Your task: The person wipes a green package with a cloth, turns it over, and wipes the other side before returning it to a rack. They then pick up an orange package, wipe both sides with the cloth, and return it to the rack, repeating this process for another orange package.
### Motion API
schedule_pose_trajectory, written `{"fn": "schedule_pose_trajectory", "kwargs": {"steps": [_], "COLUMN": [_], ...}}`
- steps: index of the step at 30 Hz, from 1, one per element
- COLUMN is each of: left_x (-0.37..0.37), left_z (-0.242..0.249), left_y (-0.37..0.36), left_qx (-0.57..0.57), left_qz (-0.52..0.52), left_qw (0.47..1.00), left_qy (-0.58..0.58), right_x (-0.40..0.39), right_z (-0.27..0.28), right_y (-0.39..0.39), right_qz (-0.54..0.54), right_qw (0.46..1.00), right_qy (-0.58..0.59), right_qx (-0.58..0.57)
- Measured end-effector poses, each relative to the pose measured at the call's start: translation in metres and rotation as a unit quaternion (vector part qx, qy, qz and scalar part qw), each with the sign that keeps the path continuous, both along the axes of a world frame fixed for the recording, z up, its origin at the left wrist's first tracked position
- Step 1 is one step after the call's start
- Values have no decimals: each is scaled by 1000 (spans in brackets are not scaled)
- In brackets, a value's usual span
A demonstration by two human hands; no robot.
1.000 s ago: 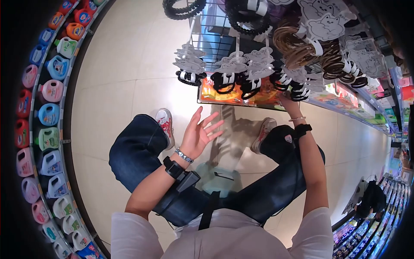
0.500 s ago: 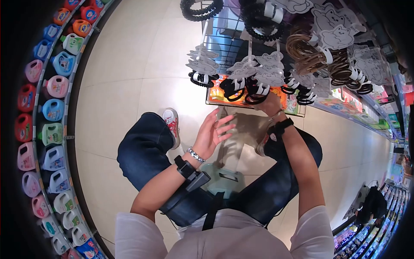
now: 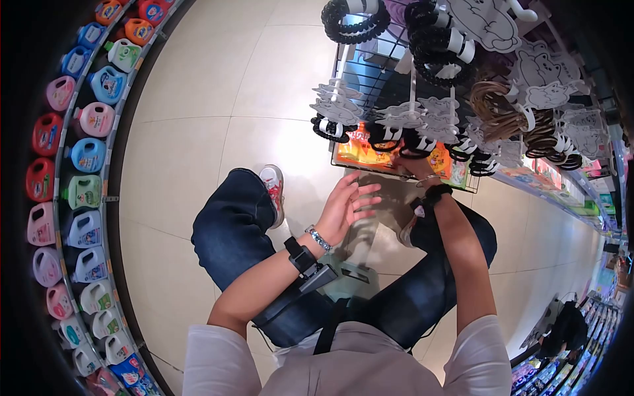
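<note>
My left hand (image 3: 346,207) hovers in front of the display rack with its fingers spread, holding nothing. My right hand (image 3: 417,167) reaches into the low wire basket (image 3: 370,167), by the orange packets (image 3: 362,148) lying there. Black hair ties (image 3: 416,145) on white cards hang just above that hand and cover part of its fingers, so what they grip, if anything, is hidden. More black coil hair ties (image 3: 356,25) and brown hair ties (image 3: 492,109) hang from the rack's hooks.
A pale green stool (image 3: 350,280) is beneath me, between my legs. Along the left runs a shelf of detergent bottles (image 3: 86,155). Tiled floor (image 3: 178,158) lies between it and the rack. Dark items (image 3: 564,328) and another stocked shelf (image 3: 598,330) are at the lower right.
The view has shifted, so the rack and shelf appear further right and the rack slightly lower. My right hand sits a little lower in the picture, still at the basket. The left stays spread.
</note>
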State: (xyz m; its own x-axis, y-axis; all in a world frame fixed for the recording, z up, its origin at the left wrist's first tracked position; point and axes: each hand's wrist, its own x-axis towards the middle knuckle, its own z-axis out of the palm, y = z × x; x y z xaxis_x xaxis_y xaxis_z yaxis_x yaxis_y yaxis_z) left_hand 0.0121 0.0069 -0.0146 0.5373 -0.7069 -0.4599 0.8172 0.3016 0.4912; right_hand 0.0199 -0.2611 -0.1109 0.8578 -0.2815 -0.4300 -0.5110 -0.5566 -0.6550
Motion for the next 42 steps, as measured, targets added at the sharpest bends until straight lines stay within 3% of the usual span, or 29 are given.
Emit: {"fn": "schedule_pose_trajectory", "kwargs": {"steps": [3,5,7,8,9,10,11,13,14,16,17,21,23,27,28,30,31,33,34,35,37,38,42], "left_x": [2,2,1,1,2,2,1,0,-1,-2,-4,-7,-6,-6,-7,-8,-8,-9,-10,-12,-14,-14,-15], "left_z": [-2,-2,-4,-6,-9,-13,-16,-19,-19,-9,-6,-6,3,10,6,4,2,2,6,10,16,17,13], "left_y": [2,5,8,9,10,11,13,13,14,14,14,18,21,25,23,23,22,20,17,16,13,13,10], "left_qx": [3,17,23,28,27,38,49,45,44,18,-6,-56,-78,-34,-45,-44,-53,-36,-52,-67,-79,-84,-66], "left_qz": [3,9,8,8,5,-9,-23,-35,-44,-50,-55,-75,-60,-111,-91,-70,-33,-41,-36,-29,-31,-35,-47], "left_qw": [1000,1000,1000,1000,1000,999,999,998,996,995,994,996,993,993,995,996,996,998,998,997,996,995,996], "left_qy": [-2,-4,-5,-10,-11,-9,-7,31,70,83,98,10,68,-24,21,41,70,34,31,28,21,27,33], "right_x": [-8,-19,-16,-15,-22,-30,-36,-45,-55,-78,-91,-123,-134,-124,-121,-115,-113,-110,-109,-106,-98,-102,-104], "right_z": [-2,-35,-44,-44,-11,26,54,89,102,120,123,129,131,145,141,128,124,122,132,126,108,107,91], "right_y": [-11,-30,-46,-55,-46,-35,-20,0,7,18,17,27,27,34,33,32,32,39,49,54,68,77,123], "right_qz": [-13,1,-5,29,-30,-140,-142,-297,-297,-278,-155,-205,-133,51,42,96,89,-100,-152,-155,-197,-204,-164], "right_qw": [999,957,961,972,988,938,938,837,837,769,821,863,850,937,936,992,993,967,947,944,880,890,911], "right_qy": [-47,-214,-230,-181,-111,-24,-25,-9,-10,52,61,68,76,18,1,-18,-30,-219,-258,-264,-432,-399,-369], "right_qx": [16,-194,-152,-151,106,316,315,459,459,573,546,456,504,344,349,77,77,81,119,120,21,81,81]}}
